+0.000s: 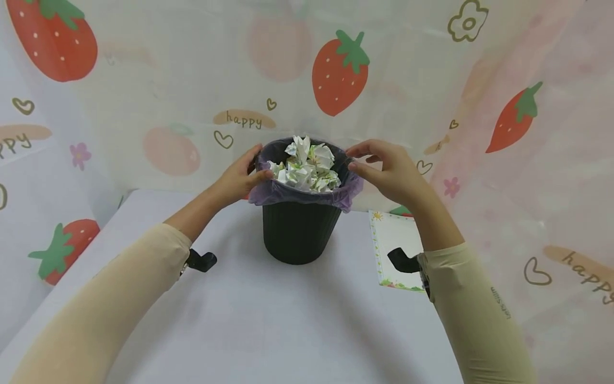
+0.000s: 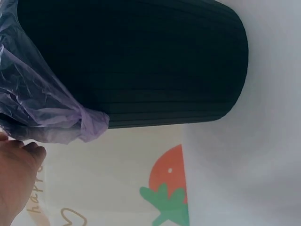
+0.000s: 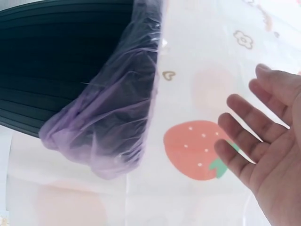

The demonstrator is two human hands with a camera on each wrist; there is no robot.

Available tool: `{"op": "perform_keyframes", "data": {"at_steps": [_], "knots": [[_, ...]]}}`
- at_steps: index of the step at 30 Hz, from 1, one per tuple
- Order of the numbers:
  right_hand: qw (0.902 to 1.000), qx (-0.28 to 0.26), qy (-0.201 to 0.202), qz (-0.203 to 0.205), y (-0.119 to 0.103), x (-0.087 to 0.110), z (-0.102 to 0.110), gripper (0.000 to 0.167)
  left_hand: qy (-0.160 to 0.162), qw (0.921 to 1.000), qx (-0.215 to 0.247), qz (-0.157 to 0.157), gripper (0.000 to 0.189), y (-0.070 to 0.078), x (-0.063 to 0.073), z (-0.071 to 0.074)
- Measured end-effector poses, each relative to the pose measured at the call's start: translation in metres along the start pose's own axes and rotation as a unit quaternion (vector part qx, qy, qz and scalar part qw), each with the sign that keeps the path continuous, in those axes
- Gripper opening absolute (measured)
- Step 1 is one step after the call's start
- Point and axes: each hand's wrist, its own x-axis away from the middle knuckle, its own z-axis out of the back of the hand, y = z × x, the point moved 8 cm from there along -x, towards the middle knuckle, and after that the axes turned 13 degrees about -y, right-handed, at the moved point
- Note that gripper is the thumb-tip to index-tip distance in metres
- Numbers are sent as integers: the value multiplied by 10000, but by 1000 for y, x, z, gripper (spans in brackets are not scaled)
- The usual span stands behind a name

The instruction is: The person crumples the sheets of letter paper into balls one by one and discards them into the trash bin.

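A black ribbed trash bin [image 1: 302, 229] stands on the table, lined with a purple plastic bag [image 1: 307, 198] folded over its rim. Crumpled white paper [image 1: 304, 168] with green print is heaped inside, up to the rim. At the bin's left side, my left hand [image 1: 235, 178] grips the bagged rim, its thumb lying over the edge. My right hand [image 1: 395, 168] is held beside the right rim. In the right wrist view, the fingers [image 3: 244, 141] are spread and apart from the purple bag [image 3: 113, 117], with nothing held.
A white notepad [image 1: 393, 240] with a printed colourful border lies on the table, partly behind the right forearm. The white table [image 1: 283, 320] meets a fabric backdrop [image 1: 201, 69] printed with strawberries close behind the bin. Black wrist mounts [image 1: 201, 260] stick out from both sleeves.
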Motion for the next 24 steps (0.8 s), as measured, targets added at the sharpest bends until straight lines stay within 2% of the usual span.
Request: {"op": "perform_keyframes", "data": {"at_steps": [4, 7, 12, 18, 24], "knots": [[9995, -10, 188, 250, 2, 11, -3, 24, 281, 9995, 145, -70, 107, 1, 6, 2], [9990, 0, 303, 341, 5, 20, -5, 23, 567, 9984, 18, -71, 91, 4, 14, 4], [9985, 99, 453, 279, 12, 36, -11, 23, 938, 9952, -252, -127, 83, 12, 30, 6], [9980, 136, 575, 216, 21, 55, -17, 23, 1147, 9925, -263, -326, 70, 26, 52, 4], [9971, 106, 702, 274, 32, 73, -21, 22, 1172, 9910, -330, -561, 57, 48, 69, -8]]}}
